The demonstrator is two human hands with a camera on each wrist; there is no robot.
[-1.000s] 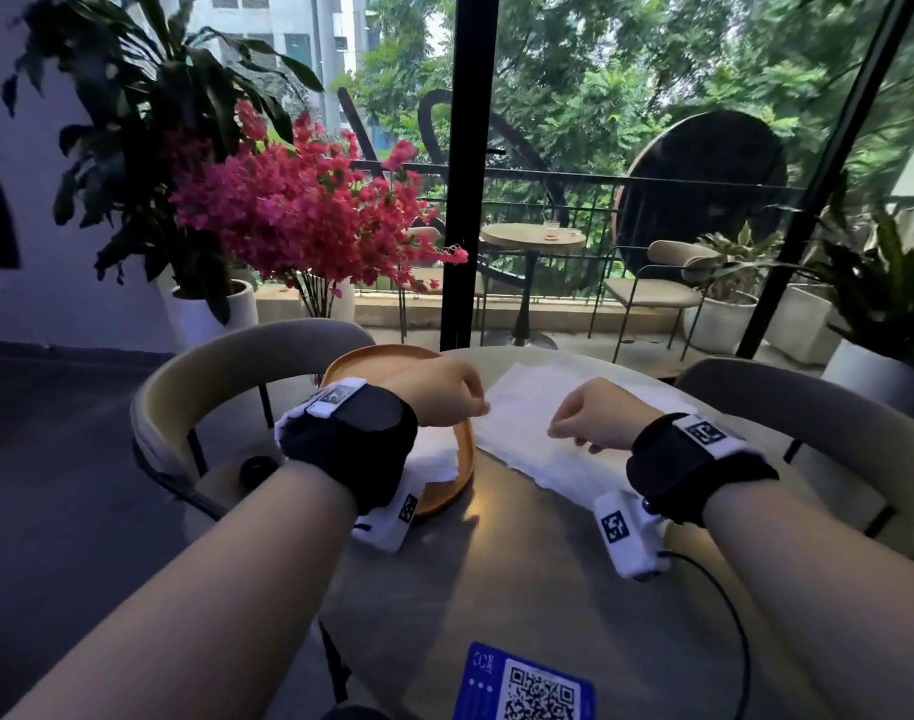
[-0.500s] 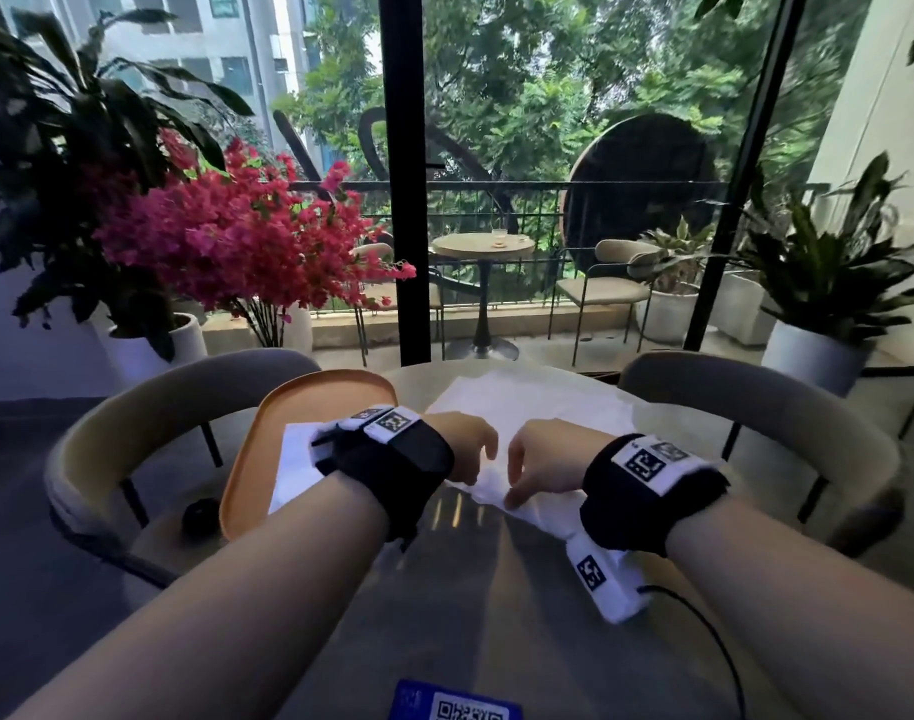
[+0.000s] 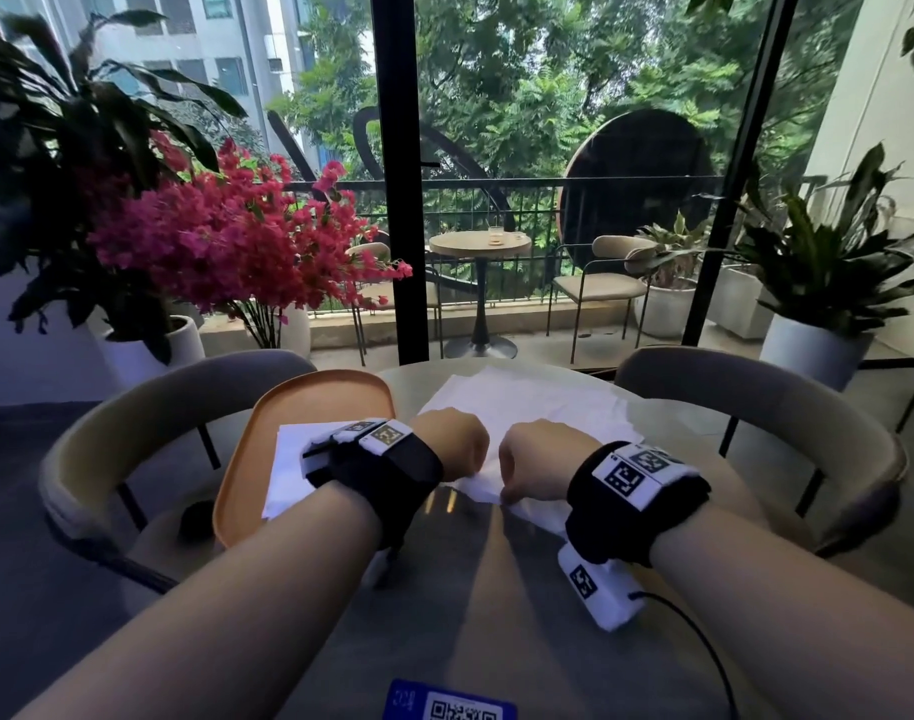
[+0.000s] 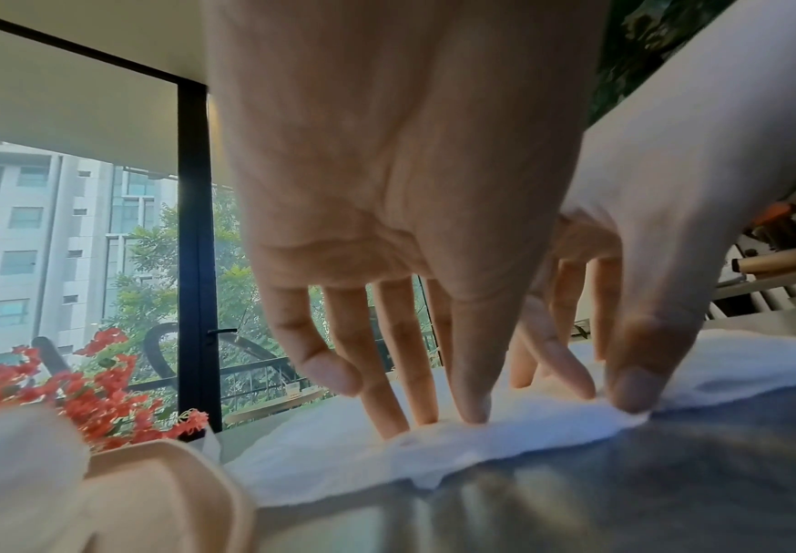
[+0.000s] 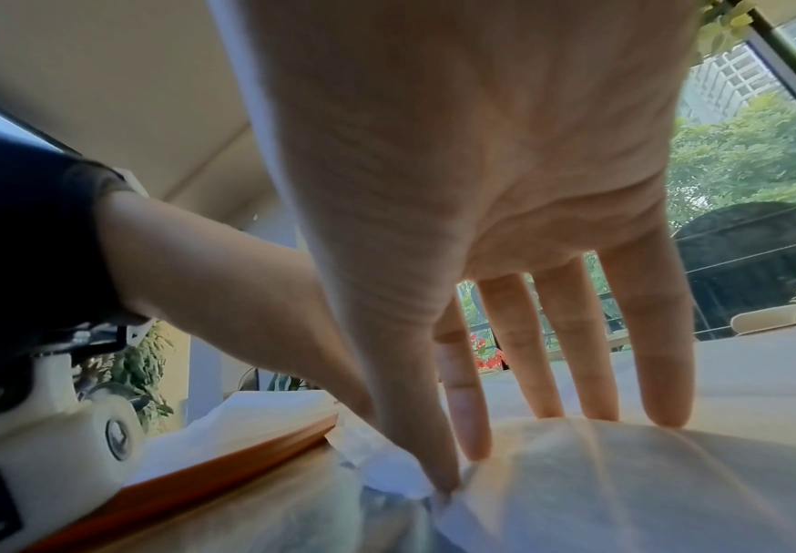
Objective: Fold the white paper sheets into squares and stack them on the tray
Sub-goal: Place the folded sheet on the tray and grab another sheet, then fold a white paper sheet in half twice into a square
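A large white paper sheet lies flat on the round table, right of an orange tray. A folded white paper rests on the tray. My left hand and right hand sit side by side at the sheet's near edge. In the left wrist view the left hand pinches the sheet between thumb and fingertips, where the paper bunches up. In the right wrist view the right hand pinches the crumpled edge of the sheet with thumb and index; its other fingers lie straight on the paper.
A blue QR card lies at the table's near edge. Curved chairs stand at the left and right of the table. A cable trails from the right wrist camera. Potted plants and a glass wall stand beyond.
My left hand has left the tray and come right to the sheet's near edge. My right hand has slid left beside it. Both now hold the edge.
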